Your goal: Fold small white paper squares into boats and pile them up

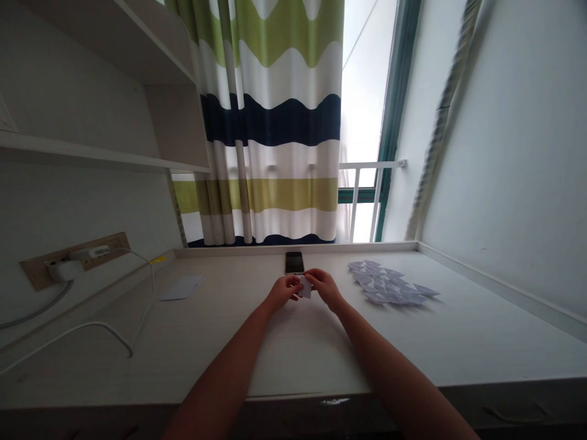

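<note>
Both of my arms reach out over a pale wooden desk (293, 354). My left hand (283, 289) and my right hand (323, 286) meet in the middle and pinch a small piece of white paper (305, 287) between their fingertips, held just above the desk. A dark phone (294, 262) lies flat right behind my hands. To the right of my right hand lies a spread pile of several small folded white paper pieces (389, 283).
A flat white sheet (182, 287) lies at the left. A white cable (105, 327) runs from a wall socket with plugs (73, 260). Shelves (96, 156) hang at the left, a striped curtain (270, 122) and window behind, a wall at the right.
</note>
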The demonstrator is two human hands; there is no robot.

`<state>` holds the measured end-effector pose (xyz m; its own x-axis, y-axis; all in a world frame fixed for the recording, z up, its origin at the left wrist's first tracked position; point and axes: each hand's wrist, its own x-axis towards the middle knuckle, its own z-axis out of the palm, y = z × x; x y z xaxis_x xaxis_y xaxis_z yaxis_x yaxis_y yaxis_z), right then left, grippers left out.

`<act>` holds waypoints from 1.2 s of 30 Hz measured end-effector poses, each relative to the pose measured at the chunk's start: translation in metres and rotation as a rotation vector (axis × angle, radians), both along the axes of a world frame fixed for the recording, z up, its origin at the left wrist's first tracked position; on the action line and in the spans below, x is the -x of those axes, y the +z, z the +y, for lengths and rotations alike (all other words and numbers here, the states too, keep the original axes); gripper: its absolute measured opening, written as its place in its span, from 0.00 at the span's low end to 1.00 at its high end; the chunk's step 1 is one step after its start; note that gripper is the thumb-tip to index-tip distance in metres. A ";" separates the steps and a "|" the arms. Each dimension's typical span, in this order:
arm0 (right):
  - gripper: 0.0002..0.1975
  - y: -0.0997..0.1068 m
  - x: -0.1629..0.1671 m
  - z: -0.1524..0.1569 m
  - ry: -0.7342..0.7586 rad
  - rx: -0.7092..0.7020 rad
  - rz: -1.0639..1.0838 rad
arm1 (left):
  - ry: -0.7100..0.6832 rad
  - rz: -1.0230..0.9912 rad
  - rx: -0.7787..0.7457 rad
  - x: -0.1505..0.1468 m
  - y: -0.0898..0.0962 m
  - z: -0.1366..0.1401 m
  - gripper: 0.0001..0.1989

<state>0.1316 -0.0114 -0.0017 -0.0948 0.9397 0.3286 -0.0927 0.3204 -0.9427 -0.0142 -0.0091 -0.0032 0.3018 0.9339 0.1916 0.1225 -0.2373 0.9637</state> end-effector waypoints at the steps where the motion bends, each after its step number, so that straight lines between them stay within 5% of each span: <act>1: 0.13 0.002 0.000 -0.002 0.020 0.001 0.025 | 0.008 -0.009 0.002 0.000 0.000 0.001 0.13; 9: 0.13 0.010 0.000 -0.011 0.113 0.002 0.067 | 0.043 -0.067 0.007 0.003 -0.002 0.004 0.15; 25: 0.15 0.004 -0.003 -0.006 0.067 -0.015 -0.037 | -0.075 -0.053 0.018 0.003 0.003 -0.002 0.19; 36: 0.13 0.007 -0.001 -0.008 0.045 0.009 -0.022 | -0.024 -0.086 0.020 0.003 0.001 0.001 0.18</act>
